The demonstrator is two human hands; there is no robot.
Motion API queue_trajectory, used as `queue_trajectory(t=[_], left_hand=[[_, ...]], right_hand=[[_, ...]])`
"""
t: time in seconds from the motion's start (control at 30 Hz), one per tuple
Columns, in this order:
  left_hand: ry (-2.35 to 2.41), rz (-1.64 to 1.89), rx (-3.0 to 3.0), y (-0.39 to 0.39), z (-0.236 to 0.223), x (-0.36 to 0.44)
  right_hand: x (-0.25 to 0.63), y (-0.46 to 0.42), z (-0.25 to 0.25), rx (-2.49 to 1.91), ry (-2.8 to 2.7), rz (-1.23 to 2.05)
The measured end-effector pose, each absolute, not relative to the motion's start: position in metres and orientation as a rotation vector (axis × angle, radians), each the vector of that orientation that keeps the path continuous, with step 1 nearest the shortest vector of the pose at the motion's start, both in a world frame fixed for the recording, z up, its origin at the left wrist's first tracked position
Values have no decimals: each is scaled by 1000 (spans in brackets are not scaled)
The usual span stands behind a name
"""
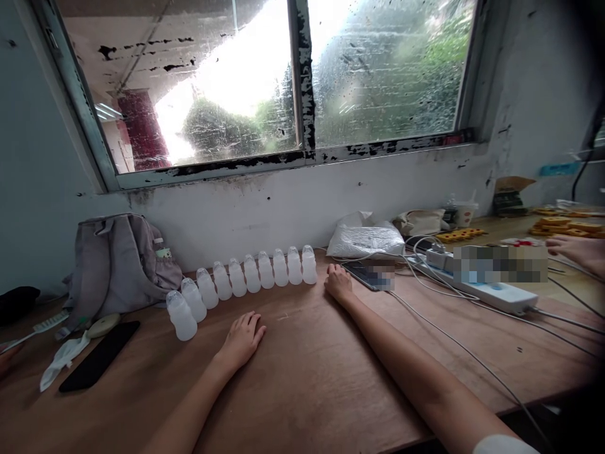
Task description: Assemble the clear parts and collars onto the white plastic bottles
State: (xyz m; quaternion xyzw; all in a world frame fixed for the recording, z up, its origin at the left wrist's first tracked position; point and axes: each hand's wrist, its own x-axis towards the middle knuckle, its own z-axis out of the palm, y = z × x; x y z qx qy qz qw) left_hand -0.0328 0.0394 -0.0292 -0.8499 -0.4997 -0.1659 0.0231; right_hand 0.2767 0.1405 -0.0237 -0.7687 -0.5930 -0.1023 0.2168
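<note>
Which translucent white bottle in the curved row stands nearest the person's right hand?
The translucent white bottle at the row's right end, beside the right hand; every other stands farther left.

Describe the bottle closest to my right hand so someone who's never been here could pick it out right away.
Below the big window, a row of whitish bottles stands on the brown table. Go to the row's right end, near the right hand. Unlike its neighbours, that last bottle has another bottle only on its left.

A smudged, brightly daylit two-pane window (278, 82), its painted frame (306, 75) flaking, is set in a stained, whitish wall (246, 211) above a brown wooden tabletop (302, 391)
</note>
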Motion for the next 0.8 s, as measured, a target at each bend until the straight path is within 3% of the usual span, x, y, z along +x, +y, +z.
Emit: queue_trajectory(t=[0.3,0.53,0.8], left_hand=[[-1535,-545,-2627,42,-33,-34],[-1510,-581,-2619,39,-32,-34],[-1126,-1172,-2190,44,-1,-53]], right_hand=[[259,132,-22,-2068,-1873,-242],[219,86,-25,-1754,-2170,-262],[190,61,-32,-1420,-2356,-155]])
